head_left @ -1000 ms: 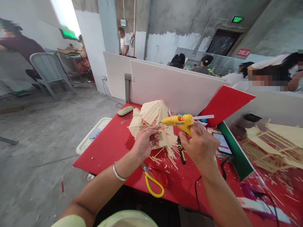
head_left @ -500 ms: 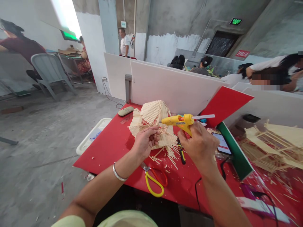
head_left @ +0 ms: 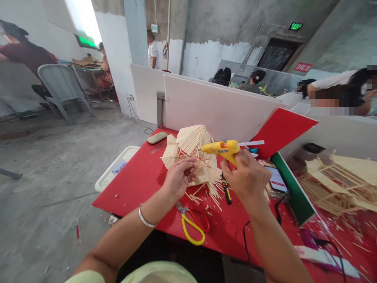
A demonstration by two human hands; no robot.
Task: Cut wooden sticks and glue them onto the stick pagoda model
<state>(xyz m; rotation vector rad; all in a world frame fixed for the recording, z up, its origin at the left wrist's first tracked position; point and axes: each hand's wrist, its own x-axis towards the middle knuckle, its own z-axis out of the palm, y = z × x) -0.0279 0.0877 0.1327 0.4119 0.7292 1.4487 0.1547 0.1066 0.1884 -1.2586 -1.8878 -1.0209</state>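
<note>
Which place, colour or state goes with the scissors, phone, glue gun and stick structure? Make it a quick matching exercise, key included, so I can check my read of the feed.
Things:
1. Scissors
2. Phone
3. Glue gun
4. Stick structure

Descriptions:
A. Gripped in the right hand
B. Pale, right by the left hand
C. Screen lit, beside the green board
D. One yellow handle and one red, near the tabletop's front edge

Pairs: 1-D, 2-C, 3-A, 4-B
</note>
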